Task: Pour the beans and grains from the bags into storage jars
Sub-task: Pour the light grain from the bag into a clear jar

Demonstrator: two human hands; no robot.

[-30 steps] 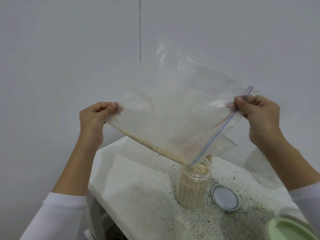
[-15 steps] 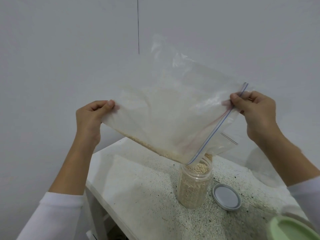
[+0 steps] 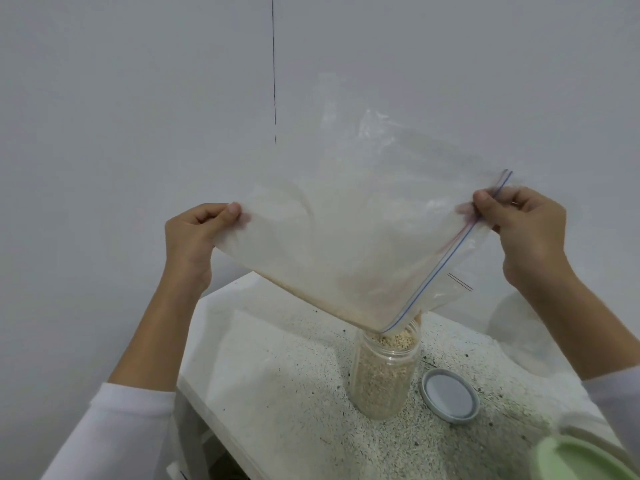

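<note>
Left hand: fingers curled, thumb on top, pinching the closed bottom corner of the large clear plastic zip bag; fingertips behind the film hard to make out.
Right hand: thumb and curled fingers pinching the upper end of the bag's blue-and-red zip strip, at the top right corner.
Bag: held in the air between both hands, tilted so that the lower zip corner points down into the jar mouth; cloudy film, far upper edge faint against the wall.
Grains in bag: thin pale beige line along the lower sloping edge only; amount hard to judge through the plastic.
Jar: tall clear plastic storage jar, upright on the table, filled nearly to the rim with pale grain; rim partly covered by the bag corner.
Lid: round grey-blue lid, lying flat just beside the jar on its right, apart from it.
Table: white speckled stone-look tabletop, right part hidden by the right forearm.
Green container: pale green rounded rim, cut off at the bottom right corner; kind cannot be told.
Sleeves: white sleeves, pushed back, cut off by the frame edges.
Wall: plain grey wall with a thin dark vertical line.
</note>
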